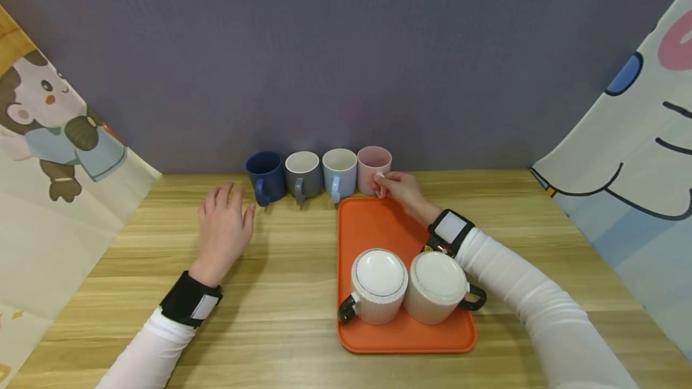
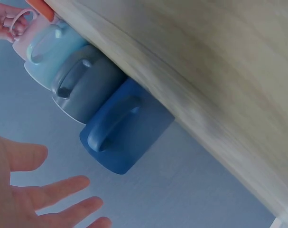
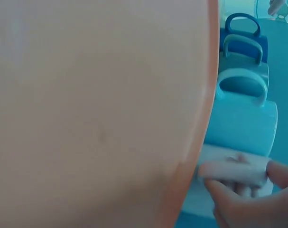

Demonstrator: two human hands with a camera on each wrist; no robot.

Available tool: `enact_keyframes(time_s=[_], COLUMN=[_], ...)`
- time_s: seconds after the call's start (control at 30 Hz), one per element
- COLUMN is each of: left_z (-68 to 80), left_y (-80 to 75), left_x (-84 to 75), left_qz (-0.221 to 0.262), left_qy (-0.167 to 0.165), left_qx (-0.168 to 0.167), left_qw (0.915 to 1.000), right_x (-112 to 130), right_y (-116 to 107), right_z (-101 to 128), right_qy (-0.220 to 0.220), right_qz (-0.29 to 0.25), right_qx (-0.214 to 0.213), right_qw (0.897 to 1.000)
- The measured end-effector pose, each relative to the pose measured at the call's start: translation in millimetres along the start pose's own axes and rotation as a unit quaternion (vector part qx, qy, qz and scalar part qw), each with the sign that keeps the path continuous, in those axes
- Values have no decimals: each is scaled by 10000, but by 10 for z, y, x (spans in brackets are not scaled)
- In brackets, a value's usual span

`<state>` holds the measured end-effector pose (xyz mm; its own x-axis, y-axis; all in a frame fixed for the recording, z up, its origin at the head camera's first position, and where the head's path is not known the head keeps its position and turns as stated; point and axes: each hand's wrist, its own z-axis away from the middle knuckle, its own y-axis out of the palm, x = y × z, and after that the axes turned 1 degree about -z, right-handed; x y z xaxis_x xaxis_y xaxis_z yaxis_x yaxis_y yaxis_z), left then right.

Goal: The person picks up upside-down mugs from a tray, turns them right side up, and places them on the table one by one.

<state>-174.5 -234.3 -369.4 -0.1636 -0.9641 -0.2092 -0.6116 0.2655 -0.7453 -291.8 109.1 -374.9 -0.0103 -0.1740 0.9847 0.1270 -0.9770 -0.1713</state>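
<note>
Pinching the handle of the pink mug with the right hand, upper centre; likely stiff, glazed, slippery, breakable, best lifted there; left hand spread, empty.

Wooden table, four mugs lined along its back edge, orange tray flat beside them

Head view bright and evenly lit, sharp, with soft short shadows under the left hand and mugs; edges bow outward, wide-lens distortion. Left wrist view soft, table smeared by blur. Right wrist view heavily out of focus, colour cast cyan, orange tray washed pale.
</note>
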Motion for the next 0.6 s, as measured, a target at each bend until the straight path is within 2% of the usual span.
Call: enact_keyframes(time_s=[0.17,0.3,0.6], left_z=[-19,-50,-139], left_y=[24,48,91], left_x=[-31,-70,-187], left_qz=[45,77,214], left_qy=[39,65,29], left_qx=[110,170,230], left_qw=[9999,9998,9995], right_x=[69,168,270], right_y=[-188,-359,-617], right_z=[63,130,291], right_qy=[-50,-237,-859], right_qz=[1030,1489,2110], right_qx=[349,202,209], right_qw=[9941,9884,9735])
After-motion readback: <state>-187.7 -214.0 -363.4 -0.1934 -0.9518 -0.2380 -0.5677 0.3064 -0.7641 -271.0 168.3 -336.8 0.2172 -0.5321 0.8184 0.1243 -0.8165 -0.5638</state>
